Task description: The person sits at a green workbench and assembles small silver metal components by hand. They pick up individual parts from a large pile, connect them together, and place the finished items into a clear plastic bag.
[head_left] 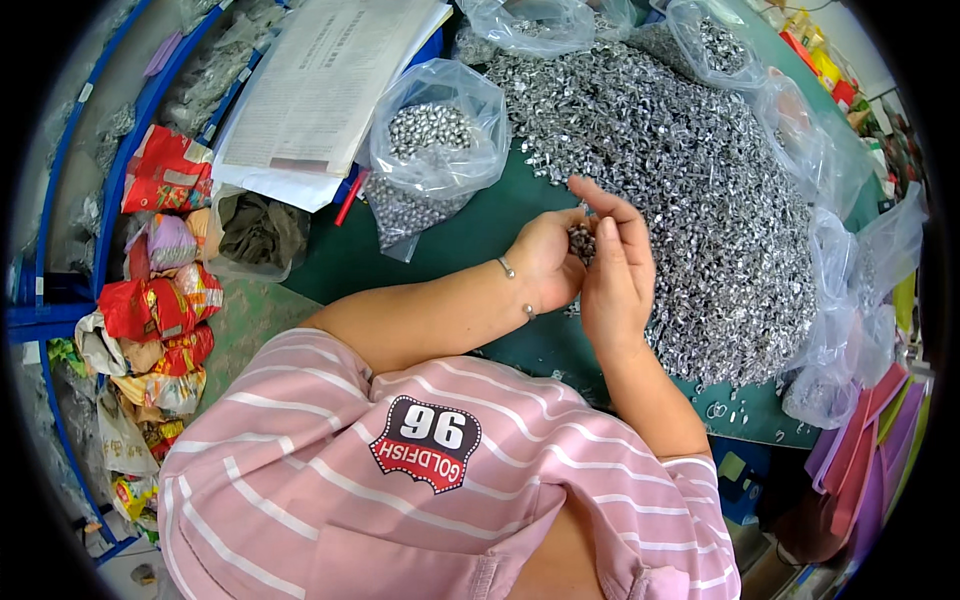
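My left hand (pixel 548 262) is cupped, palm up, around a small heap of round metal beads (pixel 581 243). Against it stands my right hand (pixel 618 275), its thumb beside the beads and its other fingers stretched out above them; I see nothing held in it. Just beyond both hands spreads a big pile of small shiny metal pieces (pixel 680 190) on the green table (pixel 330 255). To the left of my hands, an opened clear plastic bag (pixel 480 165) holds more silvery round beads (pixel 430 130).
Printed sheets (pixel 300 90) lie at the far left, with a red pen (pixel 351 198) by them. A clear tub (pixel 262 240) with dark cloth sits at the table's left edge. Plastic bags (pixel 830 290) ring the pile. Blue shelving (pixel 130 150) stands further left, near colourful packets (pixel 165 310).
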Action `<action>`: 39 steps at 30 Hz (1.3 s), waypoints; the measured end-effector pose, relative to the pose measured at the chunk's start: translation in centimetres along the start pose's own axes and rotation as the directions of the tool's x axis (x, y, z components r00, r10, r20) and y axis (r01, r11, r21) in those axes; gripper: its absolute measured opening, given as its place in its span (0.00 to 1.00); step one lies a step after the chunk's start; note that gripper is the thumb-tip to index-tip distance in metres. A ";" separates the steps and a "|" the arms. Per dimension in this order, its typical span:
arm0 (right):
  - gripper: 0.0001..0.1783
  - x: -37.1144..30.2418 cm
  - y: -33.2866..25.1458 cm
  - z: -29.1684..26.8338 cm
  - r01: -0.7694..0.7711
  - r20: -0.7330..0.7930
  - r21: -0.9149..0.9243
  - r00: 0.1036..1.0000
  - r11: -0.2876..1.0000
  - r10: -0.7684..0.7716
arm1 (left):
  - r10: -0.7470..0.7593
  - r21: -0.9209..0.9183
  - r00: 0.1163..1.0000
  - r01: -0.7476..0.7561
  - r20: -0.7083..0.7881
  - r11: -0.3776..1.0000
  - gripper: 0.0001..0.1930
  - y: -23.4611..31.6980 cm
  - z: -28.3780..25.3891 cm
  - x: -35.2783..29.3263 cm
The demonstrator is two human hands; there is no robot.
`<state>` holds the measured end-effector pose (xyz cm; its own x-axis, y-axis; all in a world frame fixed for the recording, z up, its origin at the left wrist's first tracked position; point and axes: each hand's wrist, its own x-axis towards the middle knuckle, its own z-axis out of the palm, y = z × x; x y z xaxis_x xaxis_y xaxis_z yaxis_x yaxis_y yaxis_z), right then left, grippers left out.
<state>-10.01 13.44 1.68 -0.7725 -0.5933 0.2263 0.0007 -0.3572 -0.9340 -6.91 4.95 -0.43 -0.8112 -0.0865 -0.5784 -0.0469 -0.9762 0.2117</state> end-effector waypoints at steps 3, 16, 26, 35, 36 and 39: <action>0.13 0.2 -0.8 -1.2 0.164 -0.083 0.037 0.984 0.986 -0.160 | 0.081 0.069 0.996 -0.083 0.027 0.994 0.10 2.1 -0.2 -1.2; 0.10 -4.5 -0.6 -9.9 0.023 0.059 -0.856 0.997 0.516 0.053 | 0.657 0.697 0.245 -0.338 0.714 -0.632 0.08 13.9 -1.4 -5.2; 0.12 -5.7 -0.6 -10.3 0.279 0.278 -0.925 0.960 0.258 -0.044 | -0.151 0.451 0.648 -0.660 0.747 -0.600 0.12 2.6 -3.7 -3.4; 0.13 -5.4 -0.5 -9.2 0.229 0.258 -0.909 0.965 0.349 0.040 | 0.067 0.612 0.657 -0.655 0.751 -0.443 0.08 1.7 -4.4 -1.9; 0.14 -5.5 -0.4 -9.2 0.187 0.229 -0.907 0.971 0.377 0.069 | 0.113 0.656 0.668 -0.661 0.736 -0.365 0.08 1.6 -4.3 -1.8; 0.17 -5.7 -0.8 -8.9 0.041 0.127 -0.880 0.980 0.472 0.152 | 0.062 0.634 0.684 -0.633 0.727 -0.445 0.08 2.1 -3.4 -2.5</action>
<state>-11.22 23.52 -1.34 -0.6765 -0.7274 0.1150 -0.5903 0.4422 -0.6753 -2.96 2.42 -1.19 -0.9815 0.0248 0.1900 0.1647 0.6155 0.7708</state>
